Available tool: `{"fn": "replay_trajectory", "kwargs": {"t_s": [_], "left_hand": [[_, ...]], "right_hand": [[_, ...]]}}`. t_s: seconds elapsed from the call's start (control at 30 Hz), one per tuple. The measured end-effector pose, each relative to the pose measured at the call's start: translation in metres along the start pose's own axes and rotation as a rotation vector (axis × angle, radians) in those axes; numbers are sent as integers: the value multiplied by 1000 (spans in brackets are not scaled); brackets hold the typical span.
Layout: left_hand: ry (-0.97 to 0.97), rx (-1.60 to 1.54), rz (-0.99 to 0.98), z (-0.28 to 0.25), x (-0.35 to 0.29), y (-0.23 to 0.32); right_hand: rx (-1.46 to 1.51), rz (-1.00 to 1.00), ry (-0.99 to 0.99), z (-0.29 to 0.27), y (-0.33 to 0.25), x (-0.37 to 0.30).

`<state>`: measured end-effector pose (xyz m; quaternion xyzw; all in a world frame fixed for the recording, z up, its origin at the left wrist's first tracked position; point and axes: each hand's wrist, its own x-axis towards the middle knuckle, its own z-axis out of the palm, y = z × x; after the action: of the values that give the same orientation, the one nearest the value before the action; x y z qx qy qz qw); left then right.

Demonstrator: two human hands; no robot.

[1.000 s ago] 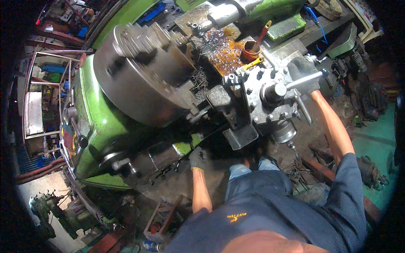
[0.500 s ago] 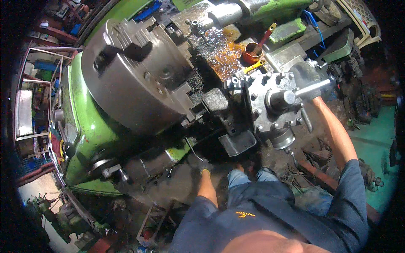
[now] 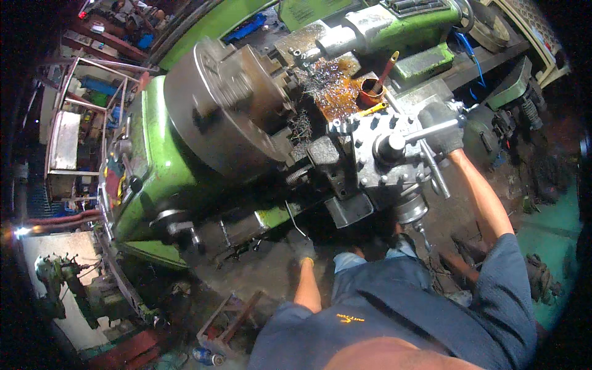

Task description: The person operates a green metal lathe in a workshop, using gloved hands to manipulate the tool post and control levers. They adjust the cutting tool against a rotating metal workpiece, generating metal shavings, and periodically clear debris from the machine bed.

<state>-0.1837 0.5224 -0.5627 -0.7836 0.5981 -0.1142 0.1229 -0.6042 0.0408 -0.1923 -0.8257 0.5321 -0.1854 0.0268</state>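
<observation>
I stand at a green lathe (image 3: 145, 179) with a big grey chuck (image 3: 222, 108). My right hand (image 3: 441, 126), in a dark glove, is closed around the metal lever (image 3: 425, 132) on top of the grey tool post (image 3: 382, 154). My left hand (image 3: 302, 248), also gloved, is low in front of the carriage and holds a thin bent metal rod (image 3: 295, 219) that points up toward the machine. Metal swarf (image 3: 330, 80) lies on the oily orange-brown surface behind the tool post.
An orange cup with a red-handled brush (image 3: 373, 91) stands behind the tool post, with a yellow-handled tool (image 3: 370, 110) beside it. The green tailstock (image 3: 394, 28) is at top right. A metal frame (image 3: 231, 320) lies on the floor, and racks (image 3: 65, 142) and another machine (image 3: 58, 283) stand at the left.
The view has shifted slightly. My left hand has dropped a little lower with the thin rod. My right hand stays on the tool post lever.
</observation>
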Motion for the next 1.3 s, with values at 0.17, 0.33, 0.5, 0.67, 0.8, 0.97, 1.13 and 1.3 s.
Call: {"fn": "replay_trajectory", "kwargs": {"t_s": [0.17,0.33,0.5,0.67,0.8,0.97,1.13,1.3], "left_hand": [[-340,-1598,-917,-168,83,23],[350,-1446,-568,-363,176,45],[857,-1012,-66,-536,252,74],[838,-852,174,-593,302,122],[676,-774,239,-591,316,145],[543,-555,130,-576,309,149],[510,-514,94,-576,303,152],[530,-522,89,-563,308,151]], "right_hand": [[103,116,15,-9,-12,1],[237,86,59,-31,-20,-3],[261,-16,160,-25,-9,-8],[250,-76,151,-24,-7,-8],[223,-63,77,-31,-6,-7],[226,-58,65,-31,-3,-8],[244,-61,44,-34,-1,-9],[234,-60,61,-29,-1,-10]]}}
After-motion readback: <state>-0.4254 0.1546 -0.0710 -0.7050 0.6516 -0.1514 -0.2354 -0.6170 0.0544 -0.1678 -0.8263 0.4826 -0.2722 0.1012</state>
